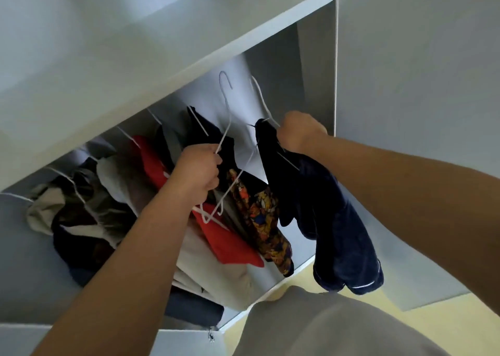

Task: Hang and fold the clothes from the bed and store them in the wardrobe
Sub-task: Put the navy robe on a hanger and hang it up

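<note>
I face the open white wardrobe (189, 39), seen tilted. My left hand (198, 166) grips the neck of an empty white wire hanger (226, 128), its hook raised in front of the hanging clothes. My right hand (301, 132) grips a second white hanger (261, 98) that carries a dark navy garment (332, 220) with white piping at its hem. The garment hangs down at the right end of the hanging compartment. The rail itself is hidden under the shelf.
Several garments hang in a row: a patterned orange-and-yellow shirt (259, 215), a red top (216, 234), beige, white and dark pieces (81, 209) further left. Folded cream clothes (216, 277) lie below. The open wardrobe door (416, 71) stands on the right over a yellow floor (433, 318).
</note>
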Action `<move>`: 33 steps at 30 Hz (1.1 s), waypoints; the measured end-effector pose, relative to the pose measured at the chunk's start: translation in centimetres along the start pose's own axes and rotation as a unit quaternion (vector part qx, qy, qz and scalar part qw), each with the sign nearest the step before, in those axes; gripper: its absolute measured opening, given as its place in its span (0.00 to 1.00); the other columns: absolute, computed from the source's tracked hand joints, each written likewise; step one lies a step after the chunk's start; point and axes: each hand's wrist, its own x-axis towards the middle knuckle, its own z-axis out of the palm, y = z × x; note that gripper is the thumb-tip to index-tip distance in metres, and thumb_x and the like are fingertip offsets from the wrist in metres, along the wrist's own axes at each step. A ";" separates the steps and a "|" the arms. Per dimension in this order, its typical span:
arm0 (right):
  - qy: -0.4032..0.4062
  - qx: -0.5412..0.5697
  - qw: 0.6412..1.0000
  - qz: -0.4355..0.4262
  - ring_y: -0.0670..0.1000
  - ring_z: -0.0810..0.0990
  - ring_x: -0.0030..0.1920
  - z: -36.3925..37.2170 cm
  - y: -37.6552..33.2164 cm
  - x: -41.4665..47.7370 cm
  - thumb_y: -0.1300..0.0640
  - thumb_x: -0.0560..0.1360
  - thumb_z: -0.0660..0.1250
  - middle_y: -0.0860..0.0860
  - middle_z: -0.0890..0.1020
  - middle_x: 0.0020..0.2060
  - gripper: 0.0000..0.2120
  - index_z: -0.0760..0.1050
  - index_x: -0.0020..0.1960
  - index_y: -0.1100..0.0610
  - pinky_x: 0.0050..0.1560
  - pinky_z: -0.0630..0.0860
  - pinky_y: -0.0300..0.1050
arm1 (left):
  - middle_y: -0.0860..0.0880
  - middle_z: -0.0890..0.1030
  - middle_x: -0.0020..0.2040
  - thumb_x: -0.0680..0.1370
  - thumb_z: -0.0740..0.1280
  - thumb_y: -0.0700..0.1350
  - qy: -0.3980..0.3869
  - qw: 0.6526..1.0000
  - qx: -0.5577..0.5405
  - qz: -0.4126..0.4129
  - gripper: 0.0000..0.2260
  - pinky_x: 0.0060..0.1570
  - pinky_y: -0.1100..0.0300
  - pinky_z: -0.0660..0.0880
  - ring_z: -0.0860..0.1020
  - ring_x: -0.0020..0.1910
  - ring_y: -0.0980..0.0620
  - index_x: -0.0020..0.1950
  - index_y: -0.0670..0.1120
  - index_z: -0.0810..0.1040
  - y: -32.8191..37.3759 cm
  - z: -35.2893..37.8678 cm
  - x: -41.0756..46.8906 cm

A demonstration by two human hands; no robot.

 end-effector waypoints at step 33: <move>0.073 -0.090 0.989 -0.094 0.63 0.79 0.57 6.5 -12.7 10.8 0.53 0.78 0.60 0.60 0.79 0.58 0.15 0.72 0.61 0.60 0.48 0.71 0.51 | 0.56 0.73 0.25 0.73 0.63 0.46 0.188 0.969 0.118 0.106 0.14 0.21 0.68 0.61 0.64 0.22 0.58 0.41 0.61 0.87 -8.4 -17.1 -5.0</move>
